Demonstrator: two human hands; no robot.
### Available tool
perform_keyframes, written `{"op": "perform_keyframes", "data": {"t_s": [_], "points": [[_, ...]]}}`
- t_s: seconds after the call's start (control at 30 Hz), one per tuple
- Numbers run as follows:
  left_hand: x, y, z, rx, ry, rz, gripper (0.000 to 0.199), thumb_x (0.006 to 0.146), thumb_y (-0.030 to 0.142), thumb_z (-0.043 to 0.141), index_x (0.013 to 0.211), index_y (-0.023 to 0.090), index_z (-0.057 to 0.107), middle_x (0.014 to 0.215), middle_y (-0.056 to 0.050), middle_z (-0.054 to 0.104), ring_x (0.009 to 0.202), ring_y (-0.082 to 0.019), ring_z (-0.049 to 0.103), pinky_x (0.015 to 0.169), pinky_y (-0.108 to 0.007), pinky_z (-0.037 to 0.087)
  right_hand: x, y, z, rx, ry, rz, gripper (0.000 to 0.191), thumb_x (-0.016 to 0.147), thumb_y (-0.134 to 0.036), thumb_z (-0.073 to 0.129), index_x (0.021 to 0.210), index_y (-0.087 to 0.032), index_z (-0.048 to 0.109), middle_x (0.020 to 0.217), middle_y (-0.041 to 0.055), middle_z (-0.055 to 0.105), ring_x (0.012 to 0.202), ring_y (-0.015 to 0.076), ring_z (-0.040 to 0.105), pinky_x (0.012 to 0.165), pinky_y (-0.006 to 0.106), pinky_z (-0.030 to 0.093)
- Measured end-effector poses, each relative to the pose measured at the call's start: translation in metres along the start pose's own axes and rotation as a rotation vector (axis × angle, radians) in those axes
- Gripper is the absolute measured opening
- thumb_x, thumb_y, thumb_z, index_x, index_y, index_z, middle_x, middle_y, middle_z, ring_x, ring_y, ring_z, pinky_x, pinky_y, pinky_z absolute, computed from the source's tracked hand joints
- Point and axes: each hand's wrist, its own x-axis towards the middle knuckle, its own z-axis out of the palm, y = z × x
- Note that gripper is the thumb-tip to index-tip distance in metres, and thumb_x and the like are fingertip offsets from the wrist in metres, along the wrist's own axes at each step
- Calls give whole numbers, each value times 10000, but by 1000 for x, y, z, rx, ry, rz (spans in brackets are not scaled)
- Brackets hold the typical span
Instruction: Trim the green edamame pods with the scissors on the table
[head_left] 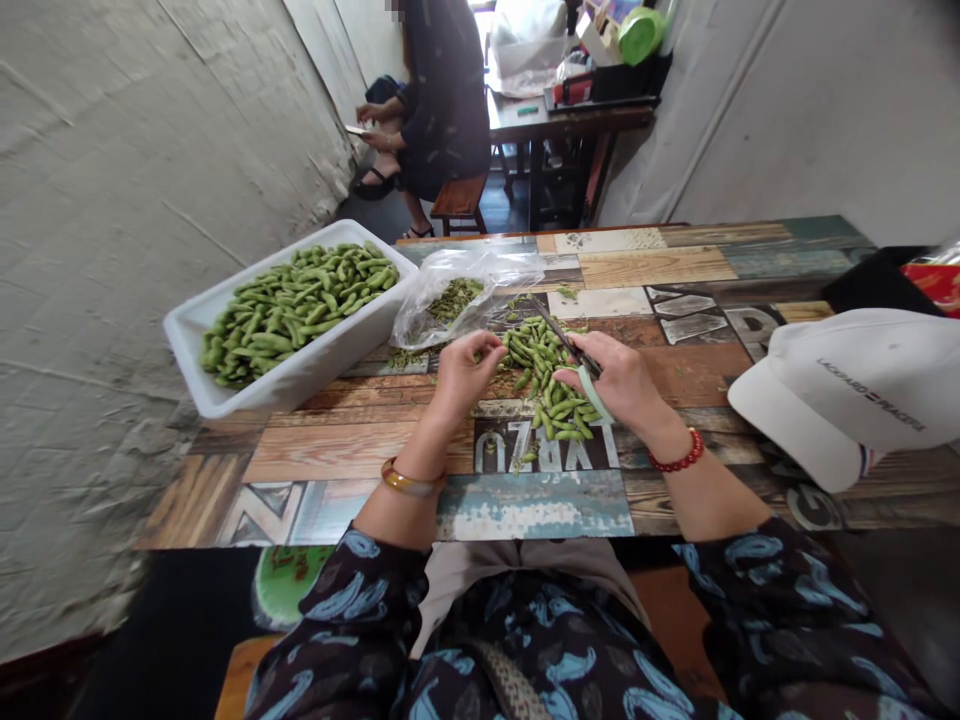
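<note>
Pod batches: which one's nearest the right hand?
The loose pile on the tabletop, beside the right hand; the other batch sits in the white tub farther left.

Right fingers [602,350] holding scissors [559,332], left fingers [482,345] beside green pods [562,408], white tub [322,378]

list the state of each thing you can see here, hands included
left hand, fingertips drawn together beside the pile; anything in them unclear
right hand, gripping scissors
scissors, held over the pile; blade gap unclear
pile, green pods loose on the table
tub, uncovered, heaped with green pods
bag, clear, crumpled, green bits inside
cap, resting on the table, unworn
</note>
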Motion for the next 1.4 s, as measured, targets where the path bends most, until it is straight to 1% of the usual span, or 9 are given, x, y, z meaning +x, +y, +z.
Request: {"op": "perform_keyframes", "data": {"t_s": [0.1, 0.17, 0.33, 0.4, 0.5, 0.63, 0.77, 0.97, 1.4], "points": [[-5, 2, 9, 232, -262, 23, 103, 766, 241, 704, 707, 160, 683, 710, -40, 648, 679, -165, 548, 650, -269, 355, 0, -1, 0, 0, 8, 5, 472, 889, -548, 619, 1207, -200, 631, 950, 100, 696, 876, 263, 676, 801, 400, 561], [-9, 6, 14, 385, -358, 22, 89, 754, 249, 722, 756, 164, 694, 770, -64, 675, 721, -191, 572, 647, -279, 357, 0, -1, 0, -6, 10, 9, 464, 886, -539, 629, 1208, -206, 631, 954, 95, 697, 879, 260, 677, 800, 394, 561], [-9, 7, 12, 524, -378, 0, 55, 769, 162, 647, 808, 172, 685, 841, -77, 695, 787, -209, 599, 678, -290, 392, 0, 0, -1, -5, 6, -3, 450, 886, -518, 640, 1207, -202, 631, 957, 92, 700, 874, 254, 679, 794, 381, 559], [-5, 5, 8, 444, -305, -24, 51, 744, 129, 639, 769, 166, 664, 794, -59, 678, 760, -192, 585, 688, -285, 398, 1, 0, -2, -6, 4, -5, 444, 892, -512, 636, 1206, -197, 630, 950, 92, 702, 859, 248, 677, 785, 376, 559], [-3, 5, 0, 90, -224, -83, 67, 736, 185, 680, 727, 155, 621, 710, -13, 623, 664, -134, 525, 651, -256, 384, 1, -1, -3, -6, 6, -9, 446, 900, -512, 625, 1212, -193, 628, 941, 91, 702, 857, 244, 675, 777, 372, 561], [-6, 13, -5, -534, -274, -255, 243, 755, 340, 733, 789, 167, 566, 586, 63, 472, 481, -55, 340, 491, -207, 252, 1, -2, -3, -8, 14, -6, 449, 897, -507, 633, 1227, -204, 622, 951, 90, 704, 870, 244, 679, 794, 381, 567], [-9, 22, -5, -850, -286, -362, 336, 692, 349, 803, 800, 157, 549, 616, 56, 511, 448, -22, 316, 449, -181, 192, 0, -2, -2, -4, 17, -20, 440, 896, -494, 640, 1225, -203, 622, 951, 92, 705, 881, 248, 684, 793, 380, 569], [-8, 26, -4, -971, -299, -389, 389, 694, 347, 798, 964, 114, 642, 758, -23, 659, 452, -12, 377, 435, -166, 216, -1, -2, -1, -6, 20, -49, 445, 893, -495, 643, 1221, -196, 617, 942, 96, 704, 878, 254, 685, 790, 383, 567], [-12, 26, 2, -724, -206, -382, 341, 647, 390, 838, 818, 126, 708, 576, 42, 525, 464, -29, 354, 447, -190, 227, -1, -11, -4, 24, -112, -67, 525, 859, -511, 680, 1285, -220, 587, 1013, 87, 649, 765, 208, 624, 713, 354, 560]]}}
